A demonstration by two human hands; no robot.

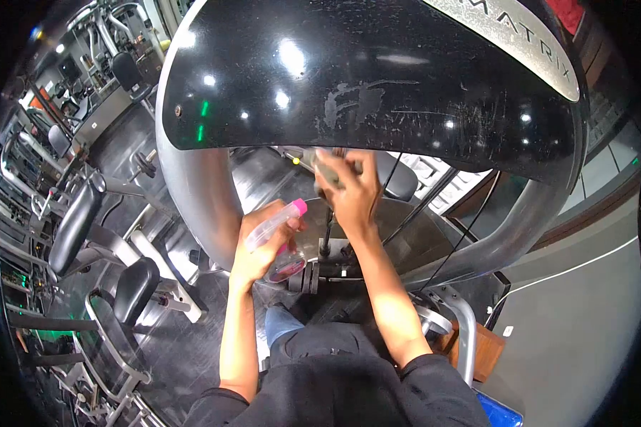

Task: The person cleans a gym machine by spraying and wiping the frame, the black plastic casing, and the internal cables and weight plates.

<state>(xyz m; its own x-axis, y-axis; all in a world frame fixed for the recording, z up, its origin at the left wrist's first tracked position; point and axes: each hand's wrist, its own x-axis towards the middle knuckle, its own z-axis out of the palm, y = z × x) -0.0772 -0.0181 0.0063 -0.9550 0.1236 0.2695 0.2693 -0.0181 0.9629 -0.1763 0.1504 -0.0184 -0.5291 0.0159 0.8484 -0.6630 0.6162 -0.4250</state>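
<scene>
My left hand point(262, 242) is wrapped around a clear spray bottle point(288, 269) with a pink nozzle, tilted up to the right. Close to it on the right, my right hand point(350, 186) is raised at the lower edge of a glossy black machine panel point(263, 92). Bent fingers there grip what looks like a greyish cloth point(326, 173), mostly hidden and smeared by motion. Scuffs and pale scratches mark the panel, and a silver plate point(513, 35) reading MATRIX crosses its upper right.
A thick silver frame tube point(206, 192) curves down the machine's left side, another point(513, 228) down its right. Black cables and rods run below the panel. Padded gym machines point(75, 228) stand at left. A grey wall point(584, 320) is at right.
</scene>
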